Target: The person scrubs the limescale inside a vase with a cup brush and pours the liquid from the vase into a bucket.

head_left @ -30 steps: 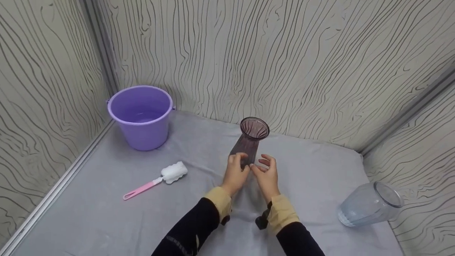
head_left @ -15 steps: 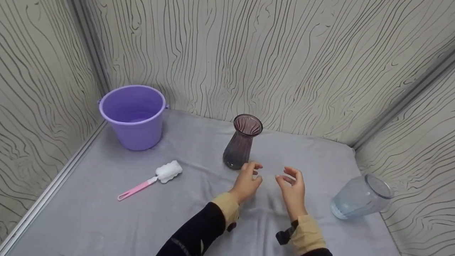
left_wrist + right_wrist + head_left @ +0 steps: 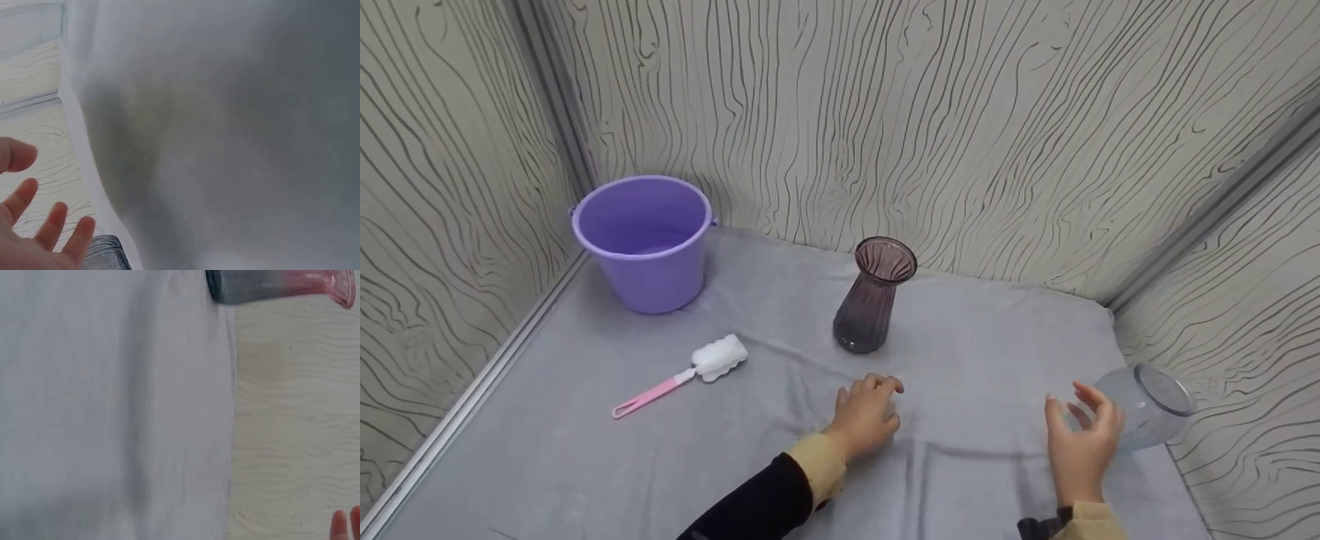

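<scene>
My right hand (image 3: 1081, 446) is at the right of the head view, its thumb and fingers bent and spread apart. It overlaps the left side of the clear glass vase (image 3: 1151, 420), hiding part of its base. My left hand (image 3: 864, 416) hovers over the cloth near the middle, holding nothing, fingers loosely bent. Beyond it a purple ribbed glass vase (image 3: 868, 311) with a flared rim stands upright, apart from both hands; the right wrist view shows this vase (image 3: 270, 284) along its top edge. Loosely spread left fingers (image 3: 50, 228) appear in the left wrist view.
A purple bucket (image 3: 656, 281) stands at the back left. In front of it lies a sponge brush (image 3: 718, 357) with a pink handle. Grey cloth (image 3: 975, 360) covers the table, and wood-patterned walls (image 3: 825, 112) rise behind and at the sides.
Both hands have come away from the purple vase. My right hand has moved right to the clear vase; my left has drawn back toward me. The purple vase stays standing.
</scene>
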### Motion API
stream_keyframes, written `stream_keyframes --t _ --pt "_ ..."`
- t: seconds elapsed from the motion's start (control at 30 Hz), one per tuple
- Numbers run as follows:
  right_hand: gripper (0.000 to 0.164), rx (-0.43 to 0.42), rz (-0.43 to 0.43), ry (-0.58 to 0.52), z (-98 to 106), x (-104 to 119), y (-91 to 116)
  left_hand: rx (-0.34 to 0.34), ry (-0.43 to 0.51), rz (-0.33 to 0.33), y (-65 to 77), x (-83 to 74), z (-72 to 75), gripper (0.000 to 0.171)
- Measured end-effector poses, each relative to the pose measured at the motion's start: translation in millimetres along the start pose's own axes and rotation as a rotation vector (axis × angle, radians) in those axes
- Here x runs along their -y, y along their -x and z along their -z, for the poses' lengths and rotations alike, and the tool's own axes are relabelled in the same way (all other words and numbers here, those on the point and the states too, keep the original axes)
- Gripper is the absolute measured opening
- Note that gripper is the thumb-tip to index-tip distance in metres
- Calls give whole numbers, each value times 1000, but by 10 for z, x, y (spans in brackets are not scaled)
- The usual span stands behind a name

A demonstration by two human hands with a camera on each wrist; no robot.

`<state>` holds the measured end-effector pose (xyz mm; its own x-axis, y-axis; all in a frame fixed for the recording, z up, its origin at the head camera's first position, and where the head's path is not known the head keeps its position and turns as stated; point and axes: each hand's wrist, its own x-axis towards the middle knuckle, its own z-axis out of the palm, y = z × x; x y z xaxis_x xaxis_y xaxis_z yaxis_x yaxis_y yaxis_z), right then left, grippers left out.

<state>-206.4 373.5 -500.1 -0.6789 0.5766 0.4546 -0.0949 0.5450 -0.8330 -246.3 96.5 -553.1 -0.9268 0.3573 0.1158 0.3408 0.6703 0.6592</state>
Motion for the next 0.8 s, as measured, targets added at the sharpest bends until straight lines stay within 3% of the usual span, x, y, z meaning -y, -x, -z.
stream_keyframes --t 0.17,0.23,0.3,0.43,0.53,0.63,0.8 --pt "46 -227 173 86 288 -99 -72 15 1 -19 78 -52 -41 30" --pt "56 -303 148 84 383 -144 -113 26 18 -32 97 -72 -53 29" --pt "72 -333 48 53 462 -186 -171 32 30 -45 109 -84 -67 28" --pt "100 -273 -265 -60 571 -287 -325 37 44 -71 127 -95 -82 27" --pt "111 -173 -427 -134 614 -398 -430 39 70 -99 137 -94 -74 25" --pt "117 -93 -469 -178 620 -516 -494 62 117 -107 145 -98 -54 26" --pt "123 -44 -421 -188 586 -676 -546 103 185 -122 126 -124 -53 31"
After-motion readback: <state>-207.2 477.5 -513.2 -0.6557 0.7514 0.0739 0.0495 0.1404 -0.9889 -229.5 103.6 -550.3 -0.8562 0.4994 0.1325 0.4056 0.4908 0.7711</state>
